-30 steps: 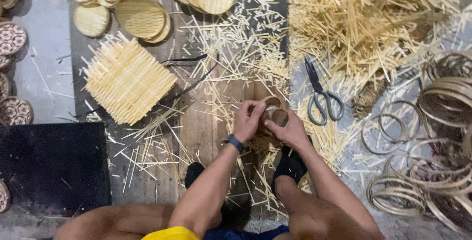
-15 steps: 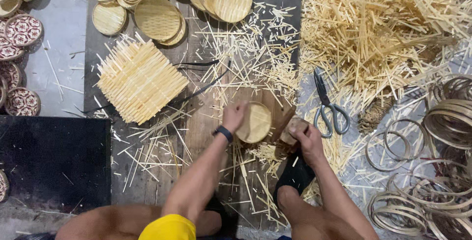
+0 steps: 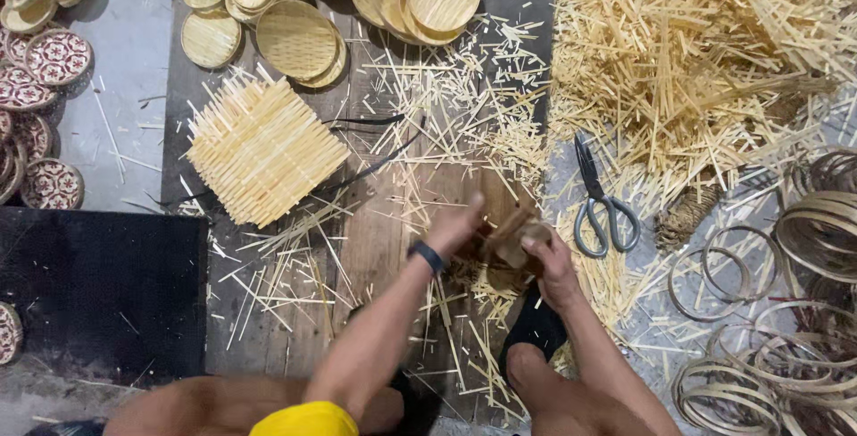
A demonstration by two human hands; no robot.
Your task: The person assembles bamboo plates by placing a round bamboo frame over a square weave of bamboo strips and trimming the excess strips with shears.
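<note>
— What differs from half a second ago?
— The small round woven piece [image 3: 518, 241] no longer faces up flat beside the scissors [image 3: 600, 204]; it is blurred and partly hidden between the hands.
— And the hands?
— The left hand [image 3: 457, 226] and right hand [image 3: 553, 262] are closer together again, left of the scissors, both blurred, the left one raised.

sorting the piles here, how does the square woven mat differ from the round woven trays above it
The square woven mat is flat, with loose strip ends sticking out on every side; the round woven trays have trimmed, rimmed edges. The mat lies single, while the trays overlap in stacks. Both are pale woven strips.
</note>
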